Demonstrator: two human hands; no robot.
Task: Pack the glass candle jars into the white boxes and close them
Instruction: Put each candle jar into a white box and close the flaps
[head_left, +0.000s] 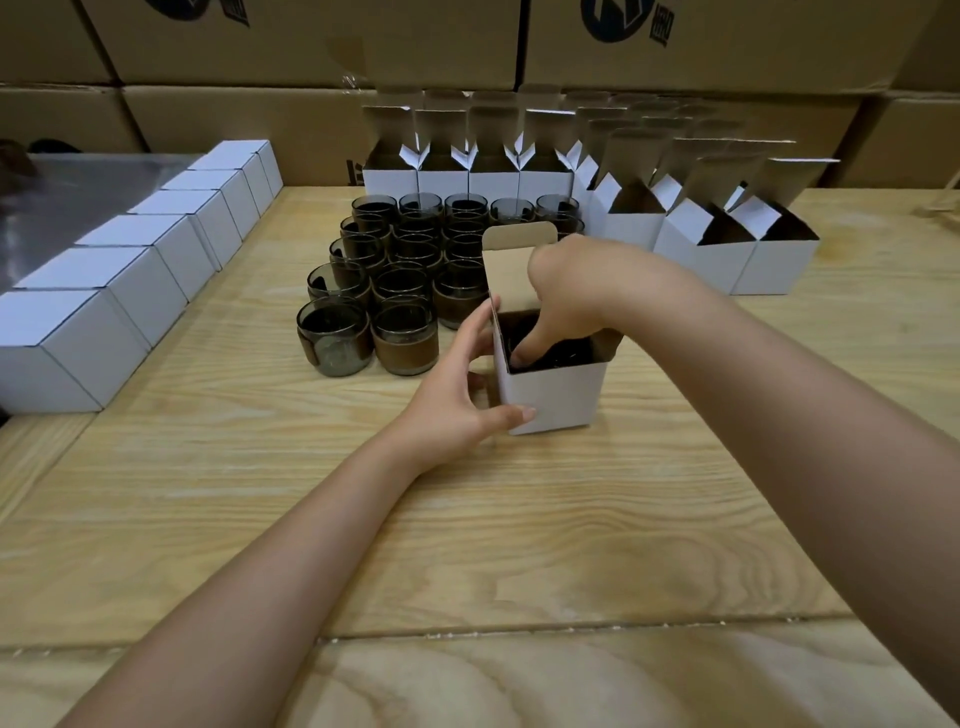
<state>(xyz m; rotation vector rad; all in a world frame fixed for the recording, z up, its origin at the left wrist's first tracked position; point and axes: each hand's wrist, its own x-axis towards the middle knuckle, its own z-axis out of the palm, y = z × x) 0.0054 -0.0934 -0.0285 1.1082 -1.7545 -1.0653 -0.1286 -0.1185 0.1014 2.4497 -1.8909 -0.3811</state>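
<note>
A white box (553, 397) stands open on the wooden table, its lid flap (514, 265) upright. My left hand (457, 395) grips the box's left side, thumb on its front corner. My right hand (566, 296) reaches down into the box, fingers round a dark glass jar (566, 356) inside, mostly hidden. Several smoky glass candle jars (400, 296) with brown bands stand in rows behind the box.
A row of closed white boxes (130, 280) runs along the left. Open white boxes (701, 228) with raised flaps stand at the back and right. Large brown cartons (311, 47) form a wall behind. The wooden table (467, 545) stretches toward me.
</note>
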